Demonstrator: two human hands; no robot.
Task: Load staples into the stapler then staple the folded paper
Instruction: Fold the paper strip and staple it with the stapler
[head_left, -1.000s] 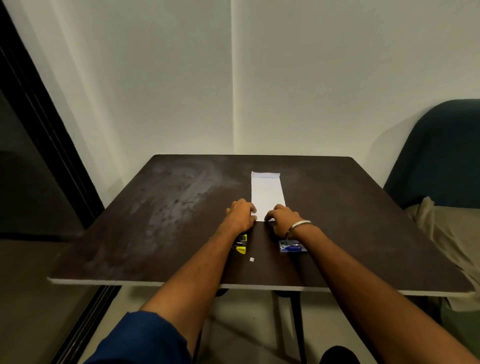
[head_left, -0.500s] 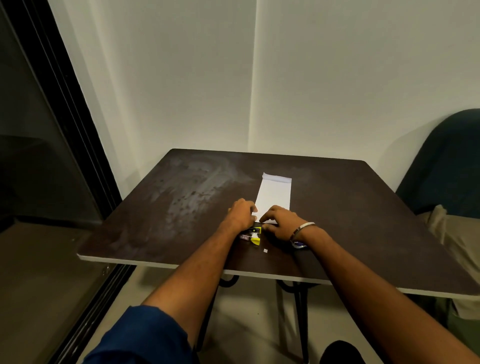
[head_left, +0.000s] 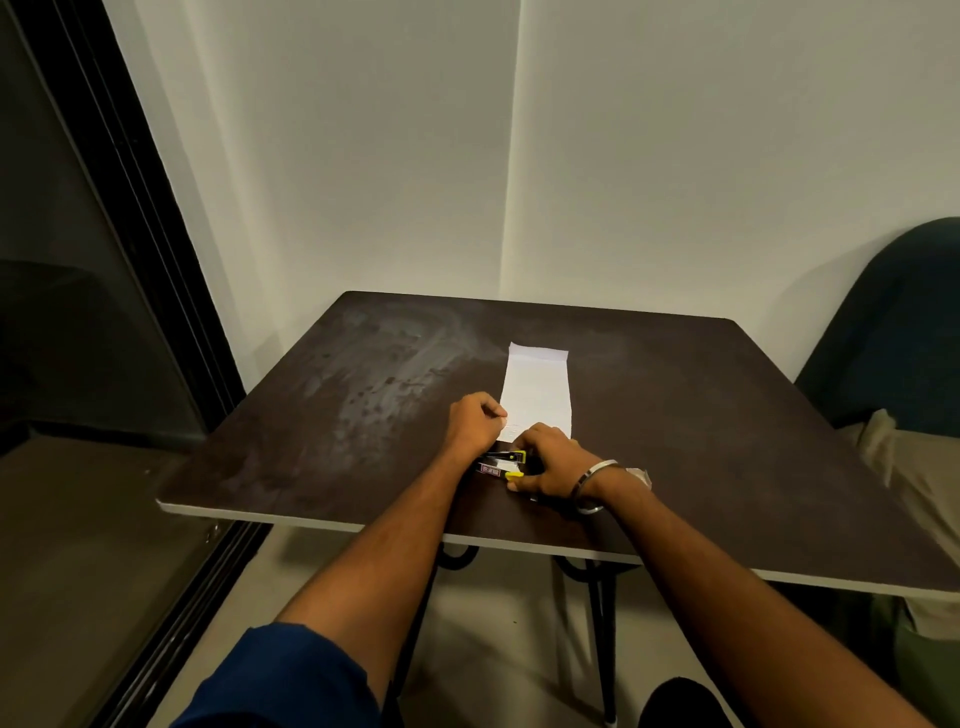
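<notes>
A folded white paper lies lengthwise on the dark table. Just in front of its near edge lies the yellow and black stapler, with a red label on its side. My right hand, with a metal bangle on the wrist, grips the stapler's right end, thumb at the near side. My left hand rests curled at the paper's near left corner, just behind the stapler. Its fingertips are hidden, so I cannot tell whether it holds anything.
A bit of clear wrapping shows beside my right wrist. The table's near edge runs under my forearms. A dark door frame stands at the left and a dark green chair at the right.
My right hand left the paper's near edge and moved left onto the stapler. My left hand stayed at the paper's corner. The view swung to the left.
</notes>
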